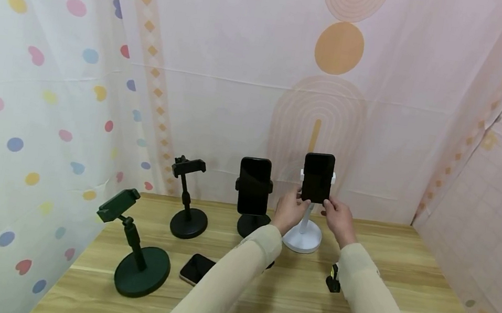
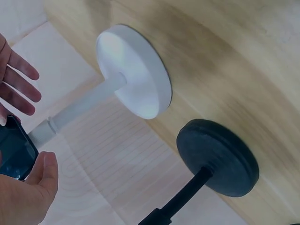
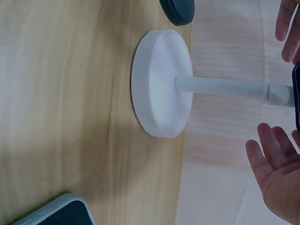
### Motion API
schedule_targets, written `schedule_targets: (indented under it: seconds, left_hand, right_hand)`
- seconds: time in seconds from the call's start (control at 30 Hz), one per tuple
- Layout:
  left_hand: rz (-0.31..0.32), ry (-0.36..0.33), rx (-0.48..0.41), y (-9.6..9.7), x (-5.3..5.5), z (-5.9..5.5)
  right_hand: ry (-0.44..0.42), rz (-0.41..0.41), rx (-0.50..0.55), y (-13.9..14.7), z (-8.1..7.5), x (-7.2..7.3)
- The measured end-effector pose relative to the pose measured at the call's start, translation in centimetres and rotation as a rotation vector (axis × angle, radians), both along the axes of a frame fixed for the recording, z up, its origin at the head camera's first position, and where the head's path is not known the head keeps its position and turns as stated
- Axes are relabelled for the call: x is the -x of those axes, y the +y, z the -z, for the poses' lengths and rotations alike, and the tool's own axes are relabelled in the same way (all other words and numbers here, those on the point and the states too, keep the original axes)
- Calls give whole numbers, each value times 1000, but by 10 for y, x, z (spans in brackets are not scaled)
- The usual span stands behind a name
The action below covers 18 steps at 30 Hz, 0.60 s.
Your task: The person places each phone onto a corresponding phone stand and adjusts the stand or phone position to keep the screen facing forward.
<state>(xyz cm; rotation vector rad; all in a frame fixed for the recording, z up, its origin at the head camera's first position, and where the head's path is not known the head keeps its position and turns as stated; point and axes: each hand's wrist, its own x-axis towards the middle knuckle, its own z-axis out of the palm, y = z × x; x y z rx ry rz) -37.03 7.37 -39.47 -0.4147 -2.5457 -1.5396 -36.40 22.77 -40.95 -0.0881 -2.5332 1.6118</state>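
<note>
A black phone (image 1: 317,178) stands upright between the white clamp arms of a white phone stand (image 1: 302,236). My left hand (image 1: 290,210) pinches its lower left corner, the thumb at the bottom edge. At the lower right corner my right hand (image 1: 339,218) pinches the phone with thumb and forefinger, its other fingers spread out straight, as the right wrist view shows. How firmly the fingers behind the phone touch it is hidden. Just left, another black phone (image 1: 254,186) sits in a black phone stand (image 1: 251,224).
Further left are a black stand (image 1: 188,223) and a dark green stand (image 1: 142,272), both with no phone in the clamp. A phone (image 1: 197,269) lies on the wooden table, partly behind the left sleeve. A pale-edged phone (image 3: 65,213) lies near the white base. Printed curtains hang behind.
</note>
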Motion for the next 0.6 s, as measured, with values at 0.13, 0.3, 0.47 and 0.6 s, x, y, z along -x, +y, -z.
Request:
schedule_targets:
  seconds: [0.13,0.3,0.47,0.6]
  left_hand:
    - [23,-11,11,-3,-4,6]
    - [49,-22,44,-8,-9,11]
    - [78,-63,84,-14,-18,14]
    - [103,-61,135,-21,-22,19]
  right_hand:
    - [-8,-2,-46,0,1,-4]
    - [-17,3,-76,1,6,-9]
    - [-12,-6,-122,3,11,-18]
    - [-7,-18,-177,4,15,-26]
